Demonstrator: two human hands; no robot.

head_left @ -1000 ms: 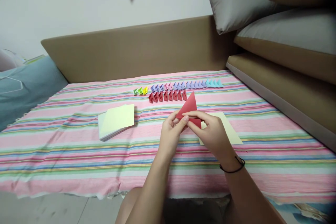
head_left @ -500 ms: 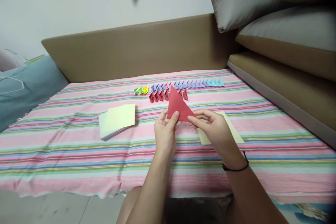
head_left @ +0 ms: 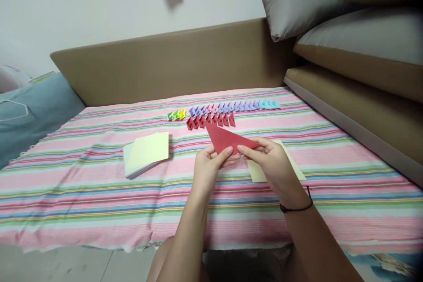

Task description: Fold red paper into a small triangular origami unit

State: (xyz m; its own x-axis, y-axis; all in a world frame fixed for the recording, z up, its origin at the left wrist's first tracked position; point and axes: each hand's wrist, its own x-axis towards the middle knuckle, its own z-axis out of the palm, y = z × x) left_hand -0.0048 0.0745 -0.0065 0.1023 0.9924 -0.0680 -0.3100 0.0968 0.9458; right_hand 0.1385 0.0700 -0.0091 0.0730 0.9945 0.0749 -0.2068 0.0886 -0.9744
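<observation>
Right now both hands hold a red paper triangle (head_left: 228, 139) in the air just above the striped cloth (head_left: 99, 202) that covers the bed. The left hand (head_left: 208, 169) pinches the triangle's lower edge near its middle, thumb on the near face and fingers behind. The right hand (head_left: 271, 163) grips the right-hand tip between thumb and forefinger; a dark band (head_left: 297, 207) circles that wrist. The triangle lies tilted, its long point reaching up and to the left, toward a row of small red folded pieces (head_left: 211, 120) on the cloth.

Behind that row runs a second line of folded pieces (head_left: 224, 108), green and yellow at the left, then purple and pink, then light blue at the right end. A pale yellow sheet (head_left: 292, 163) lies flat on the cloth beneath the right hand, partly hidden by it. Well to the left sits a stack of pale yellow paper (head_left: 145, 153). Grey cushions (head_left: 297, 0) are piled at the far right, and a blue pillow (head_left: 36, 110) rests at the far left.
</observation>
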